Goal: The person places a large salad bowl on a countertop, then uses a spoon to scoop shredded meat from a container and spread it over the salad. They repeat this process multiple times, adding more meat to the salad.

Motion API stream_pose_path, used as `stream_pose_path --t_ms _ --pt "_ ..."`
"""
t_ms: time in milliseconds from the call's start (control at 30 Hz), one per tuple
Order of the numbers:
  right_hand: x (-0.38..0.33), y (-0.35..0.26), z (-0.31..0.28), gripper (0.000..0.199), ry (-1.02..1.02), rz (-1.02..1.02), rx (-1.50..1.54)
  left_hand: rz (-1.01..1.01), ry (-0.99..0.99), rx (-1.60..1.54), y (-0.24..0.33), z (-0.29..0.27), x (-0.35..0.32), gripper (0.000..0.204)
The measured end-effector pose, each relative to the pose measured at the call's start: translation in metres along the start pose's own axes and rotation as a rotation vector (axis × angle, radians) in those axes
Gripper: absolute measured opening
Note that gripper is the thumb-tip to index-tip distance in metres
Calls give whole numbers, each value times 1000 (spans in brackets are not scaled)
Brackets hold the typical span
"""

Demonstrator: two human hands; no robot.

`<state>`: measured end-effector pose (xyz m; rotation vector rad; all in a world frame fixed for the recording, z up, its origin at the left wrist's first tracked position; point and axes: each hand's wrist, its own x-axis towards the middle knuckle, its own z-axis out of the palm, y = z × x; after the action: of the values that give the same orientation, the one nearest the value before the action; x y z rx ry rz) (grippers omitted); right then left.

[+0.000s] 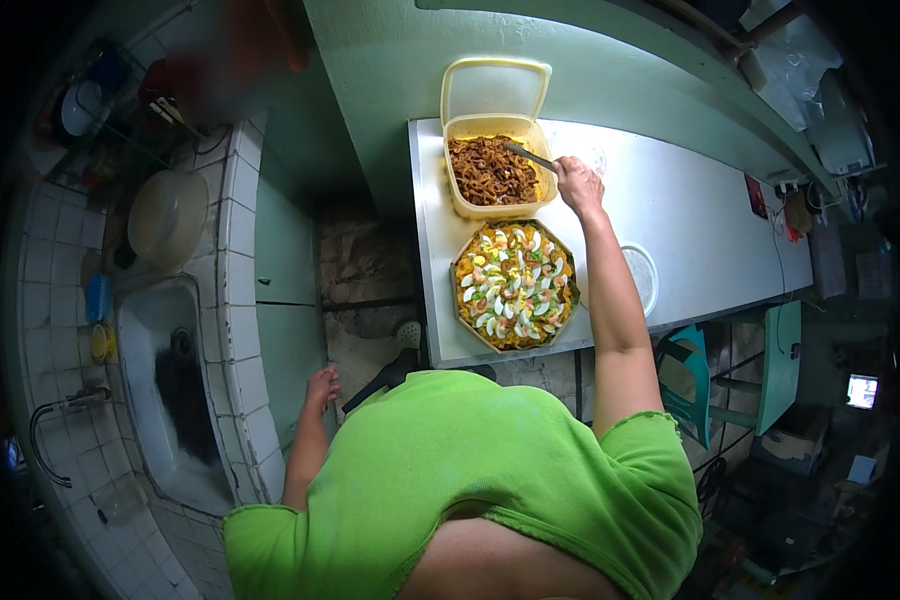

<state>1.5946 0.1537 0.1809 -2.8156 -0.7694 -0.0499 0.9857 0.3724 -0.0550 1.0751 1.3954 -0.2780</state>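
Observation:
My right hand (578, 185) is closed round the end of a slim grey utensil (530, 155). Its far end reaches into brown strips of food (492, 170) that look fried; whether it is a spoon or tongs cannot be made out. The food fills a yellowish plastic tub (500, 211), whose hinged-back lid (495, 90) stands up behind it. Just nearer to me lies an octagonal tray (464, 325) of noodles (515, 285) topped with egg slices, shrimp and green bits. My left hand (322, 385) hangs low beside the table, fingers loosely bent, with nothing visible in it.
The white table (700, 215) runs to the right, with a round translucent lid (640, 275) near my right forearm. A tiled counter with a sink (160, 390) is on the left. A teal chair (685, 375) stands at the table's near right side.

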Motion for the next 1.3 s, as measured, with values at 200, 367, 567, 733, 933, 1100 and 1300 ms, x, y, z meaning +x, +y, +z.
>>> stream_pose_path --t_ms 200,367,567,733,933,1100,1300 --pt "-38 15 -32 29 19 68 242 -38 -32 48 -10 5 1 32" --pt "-108 46 -62 29 68 78 342 -75 -24 167 -17 5 9 31" --pt "-199 83 -97 29 -200 209 221 -34 -35 211 10 7 18 33" --pt "-225 80 -84 29 -240 199 129 -2 -62 219 44 19 16 33" --pt "-222 73 -94 26 -198 197 120 9 -51 238 55 27 13 32" --pt "-174 70 -97 26 68 142 289 -30 -68 199 34 15 16 31" --pt "-81 29 -30 25 137 31 38 -49 -46 245 8 8 12 33"
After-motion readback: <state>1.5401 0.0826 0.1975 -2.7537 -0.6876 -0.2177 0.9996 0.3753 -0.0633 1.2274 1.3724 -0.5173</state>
